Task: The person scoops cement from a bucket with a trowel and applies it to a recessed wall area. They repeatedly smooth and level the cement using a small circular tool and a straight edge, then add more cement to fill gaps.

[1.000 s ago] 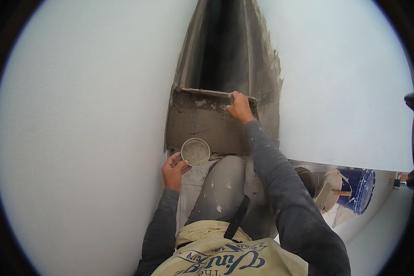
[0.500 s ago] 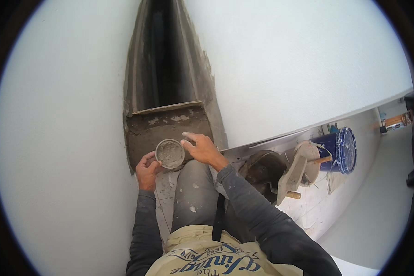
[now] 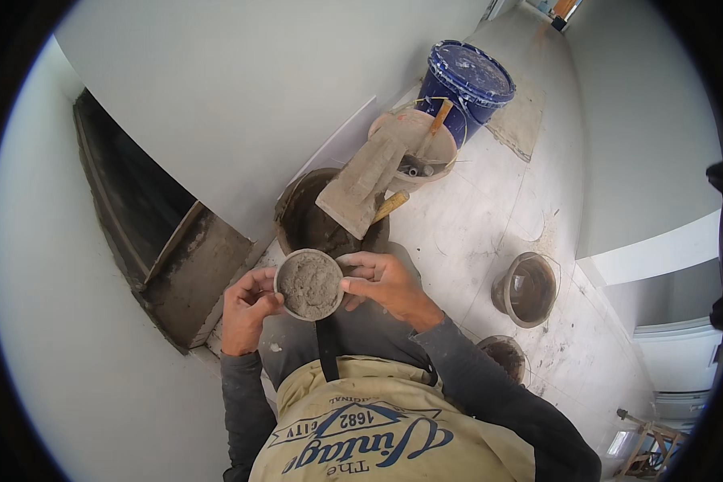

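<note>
Both hands pinched one round cup between them: the left hand (image 3: 245,309) gripped its left side, thumb near the rim and fingers curled, while the right hand (image 3: 386,285) pressed its thumb to the opposite edge, fingers stretched alongside. The left forearm rose steeply; the right slanted in from the lower right. The cup (image 3: 285,259) sat above the lap, mouth upward, filled with grainy grey mortar (image 3: 309,285) (lumpy, not smoothed flat).

Just beyond it stood a dark, mortar-smeared tub (image 3: 297,217), with a flat, grey-crusted float (image 3: 357,185) slanting over its rim, its rounded wooden handle showing. Past that came a pale bucket (image 3: 414,120) and a blue lidded bucket (image 3: 474,68), spattered white.

To the left, a rough grey ledge (image 3: 197,269) edged a dark recess. Pale floor tiles (image 3: 474,217) stretched out on the right, toward a small brown bucket (image 3: 502,293).
</note>
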Action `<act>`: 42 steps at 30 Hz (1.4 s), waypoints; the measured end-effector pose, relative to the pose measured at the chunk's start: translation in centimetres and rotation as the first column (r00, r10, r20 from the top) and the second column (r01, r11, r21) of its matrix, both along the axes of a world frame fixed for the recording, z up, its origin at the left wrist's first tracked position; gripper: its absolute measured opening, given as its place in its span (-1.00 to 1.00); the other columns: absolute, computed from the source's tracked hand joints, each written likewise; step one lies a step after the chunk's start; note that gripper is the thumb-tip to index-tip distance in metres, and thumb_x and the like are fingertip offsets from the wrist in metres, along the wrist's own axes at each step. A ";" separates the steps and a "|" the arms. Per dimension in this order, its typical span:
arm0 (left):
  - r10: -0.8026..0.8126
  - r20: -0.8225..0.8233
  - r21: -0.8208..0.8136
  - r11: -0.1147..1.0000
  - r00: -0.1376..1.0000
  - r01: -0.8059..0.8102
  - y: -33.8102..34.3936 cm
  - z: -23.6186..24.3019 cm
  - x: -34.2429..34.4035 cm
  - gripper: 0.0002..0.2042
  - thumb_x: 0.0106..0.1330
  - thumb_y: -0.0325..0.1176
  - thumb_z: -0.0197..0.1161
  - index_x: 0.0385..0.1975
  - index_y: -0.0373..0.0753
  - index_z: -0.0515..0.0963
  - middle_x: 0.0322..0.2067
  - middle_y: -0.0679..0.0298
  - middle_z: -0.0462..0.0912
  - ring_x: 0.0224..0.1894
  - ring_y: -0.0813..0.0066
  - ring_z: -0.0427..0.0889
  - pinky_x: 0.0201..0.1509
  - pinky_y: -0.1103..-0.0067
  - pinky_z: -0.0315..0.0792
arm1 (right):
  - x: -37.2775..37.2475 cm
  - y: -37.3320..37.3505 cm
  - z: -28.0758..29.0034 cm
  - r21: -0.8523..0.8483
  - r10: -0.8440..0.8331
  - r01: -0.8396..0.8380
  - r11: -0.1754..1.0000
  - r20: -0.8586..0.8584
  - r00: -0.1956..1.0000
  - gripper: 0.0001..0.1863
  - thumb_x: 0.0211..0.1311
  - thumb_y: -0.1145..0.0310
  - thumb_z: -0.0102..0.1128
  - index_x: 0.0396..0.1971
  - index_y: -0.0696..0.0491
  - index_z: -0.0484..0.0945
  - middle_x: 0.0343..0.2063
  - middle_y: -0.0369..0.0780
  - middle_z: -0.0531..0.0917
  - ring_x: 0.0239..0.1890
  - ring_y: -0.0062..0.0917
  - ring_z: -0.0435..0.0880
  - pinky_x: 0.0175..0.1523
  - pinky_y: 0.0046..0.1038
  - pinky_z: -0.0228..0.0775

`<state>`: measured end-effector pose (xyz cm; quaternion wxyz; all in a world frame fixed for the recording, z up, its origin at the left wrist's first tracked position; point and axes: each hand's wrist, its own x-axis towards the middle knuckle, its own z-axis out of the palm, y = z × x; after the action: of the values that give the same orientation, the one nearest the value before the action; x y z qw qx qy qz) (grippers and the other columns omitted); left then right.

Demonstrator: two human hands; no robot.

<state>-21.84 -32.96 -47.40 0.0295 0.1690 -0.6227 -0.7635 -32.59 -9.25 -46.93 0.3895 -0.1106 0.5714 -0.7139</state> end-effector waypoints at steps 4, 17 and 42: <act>-0.144 0.021 0.019 0.989 0.989 0.144 4.5 0.1 -2.0 -0.68 0.24 -0.46 0.29 -0.01 -0.40 0.55 -0.20 0.20 0.66 -0.26 0.53 0.63 -0.15 0.59 0.56 | 0.2 6.2 -0.8 0.069 -0.224 0.224 0.972 0.000 0.975 -0.52 0.26 0.50 0.22 0.11 0.44 0.39 -0.25 -0.06 0.69 -0.37 -0.50 0.71 -0.35 -0.51 0.64; -0.243 -0.001 -0.932 0.352 0.970 0.087 8.5 -0.3 -22.9 -0.56 0.12 -0.13 0.41 -0.20 -0.42 0.62 -0.27 -0.09 0.68 -0.20 0.12 0.70 -0.05 0.37 0.56 | -3.5 18.8 -7.2 0.191 -0.670 0.671 0.717 -0.076 0.738 -0.62 0.23 0.56 0.15 0.02 0.42 0.48 -0.35 -0.02 0.70 -0.46 -0.38 0.74 -0.36 -0.44 0.68; -0.306 -0.293 -0.843 0.530 0.906 -0.094 17.9 4.4 -47.9 -0.58 0.09 -0.20 0.33 -0.26 -0.52 0.63 -0.39 -0.18 0.64 -0.37 -0.05 0.62 -0.17 0.25 0.46 | -8.2 25.2 -8.5 0.136 -0.814 0.805 0.578 0.018 0.581 -0.66 0.25 0.57 0.13 0.00 0.39 0.51 -0.20 -0.03 0.69 -0.28 -0.36 0.73 -0.23 -0.36 0.71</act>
<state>-69.71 -15.02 -43.04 0.1880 -0.0680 -0.9004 -0.3865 -40.82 15.93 -55.40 0.0486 0.2123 0.5824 -0.7832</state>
